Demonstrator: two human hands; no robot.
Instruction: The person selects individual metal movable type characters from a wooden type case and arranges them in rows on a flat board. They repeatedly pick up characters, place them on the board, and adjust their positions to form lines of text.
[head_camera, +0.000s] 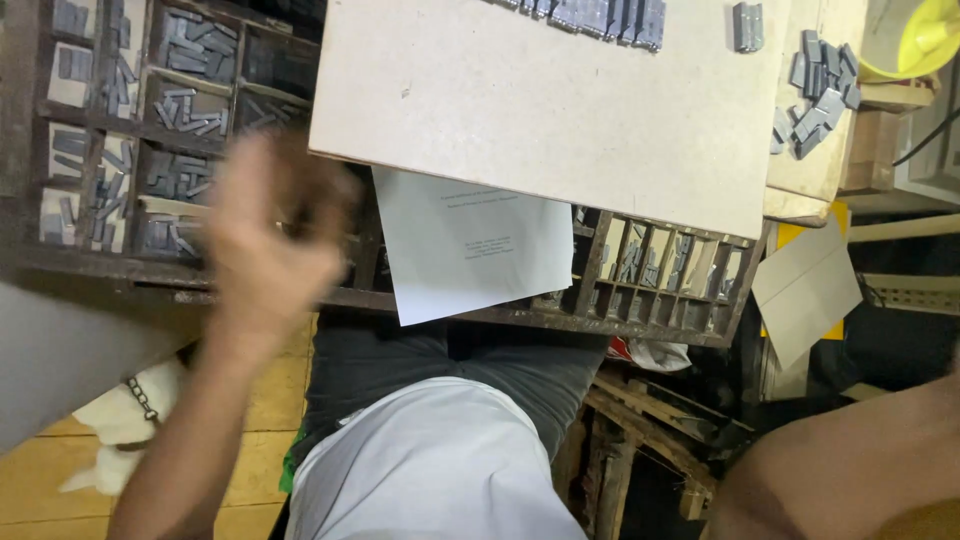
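Note:
My left hand is blurred with motion over the left part of a dark wooden type case. Its fingers are curled, and I cannot tell whether they hold anything. Under and around it, the case's compartments hold several small grey metal type pieces. A white printed sheet lies on the case just right of the hand, partly under a pale board. On the board's far edge stands a row of grey type pieces. Only my right forearm shows at the bottom right; that hand is out of frame.
A loose heap of grey type pieces lies on a second board at the right, near a yellow bowl. A grey card hangs off the right edge. My lap and a wooden floor are below.

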